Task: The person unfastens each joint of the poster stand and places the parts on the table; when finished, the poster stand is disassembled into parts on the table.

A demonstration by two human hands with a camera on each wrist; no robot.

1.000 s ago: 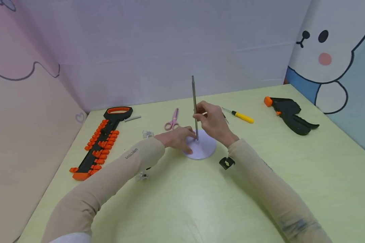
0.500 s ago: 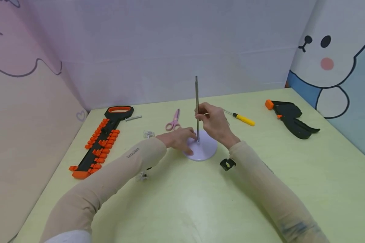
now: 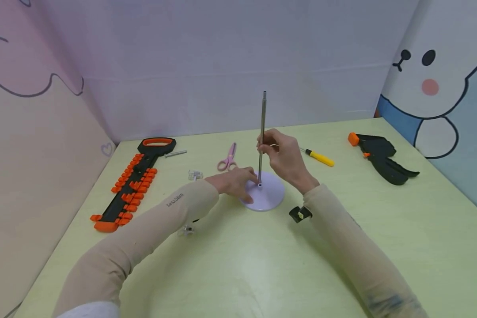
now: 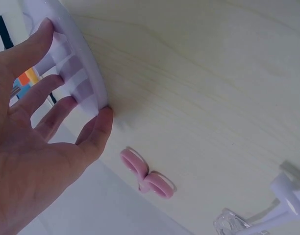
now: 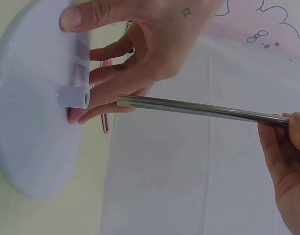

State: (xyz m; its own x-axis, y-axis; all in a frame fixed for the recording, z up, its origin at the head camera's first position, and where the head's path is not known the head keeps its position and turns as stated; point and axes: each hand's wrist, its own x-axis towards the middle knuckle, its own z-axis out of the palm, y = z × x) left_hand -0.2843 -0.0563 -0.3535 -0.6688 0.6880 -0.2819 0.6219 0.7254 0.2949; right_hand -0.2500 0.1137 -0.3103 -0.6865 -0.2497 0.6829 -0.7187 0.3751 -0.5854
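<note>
A round pale lilac base (image 3: 271, 194) lies flat on the table, with a short upright socket (image 5: 74, 97) at its middle. My left hand (image 3: 236, 182) rests on the base's left side, fingers spread, a thumb and fingertips touching its rim and top. My right hand (image 3: 283, 155) pinches a slim metal tube (image 3: 263, 117) between thumb and fingers. The tube stands nearly upright over the base, leaning slightly right. In the right wrist view its lower end is apart from the socket's hole, with a gap between them.
Pink scissors (image 3: 228, 161) lie behind the base. A yellow-handled screwdriver (image 3: 319, 157) and a black tool with orange tips (image 3: 381, 154) are on the right. A black rack with orange clips (image 3: 129, 190), a metal rod (image 3: 176, 153) and a clear plastic piece (image 3: 194, 175) lie left.
My right hand has risen slightly and moved right with the tube, whose lower end has come up off the socket. My left hand stays on the base. The head view has shifted a little.
</note>
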